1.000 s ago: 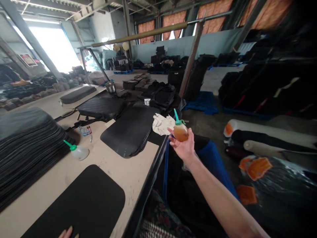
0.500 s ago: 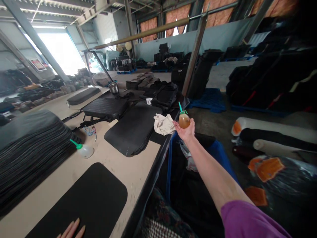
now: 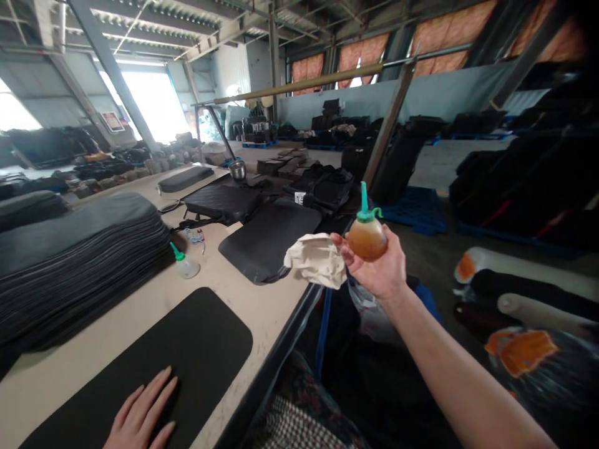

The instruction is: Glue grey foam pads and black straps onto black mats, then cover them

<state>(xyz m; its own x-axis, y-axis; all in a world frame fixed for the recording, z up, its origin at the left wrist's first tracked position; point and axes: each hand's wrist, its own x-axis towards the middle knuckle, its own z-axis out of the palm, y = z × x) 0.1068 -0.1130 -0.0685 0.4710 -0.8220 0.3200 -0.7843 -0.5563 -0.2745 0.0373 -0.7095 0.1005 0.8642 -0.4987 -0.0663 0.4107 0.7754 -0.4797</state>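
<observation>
My right hand (image 3: 381, 271) is raised off the table's right edge, fingers wrapped round a small round bottle of amber liquid (image 3: 367, 236) with a green nozzle pointing up. A crumpled cream rag (image 3: 317, 259) hangs from the same hand's fingertips, to the left of the bottle. My left hand (image 3: 140, 416) lies flat, fingers apart, on a black rounded mat (image 3: 187, 343) at the near end of the beige table (image 3: 234, 293).
A second, clear bottle with a green nozzle (image 3: 186, 264) lies on the table beside a tall stack of dark mats (image 3: 79, 255). Farther along lie more black pads (image 3: 269, 237) and a metal bowl (image 3: 238, 169). A blue bin (image 3: 374, 312) stands below my right arm; rolls lie on the floor.
My right hand has drawn the amber bottle nearer and lifted the rag with it off the table. My left hand has slid further onto the black mat.
</observation>
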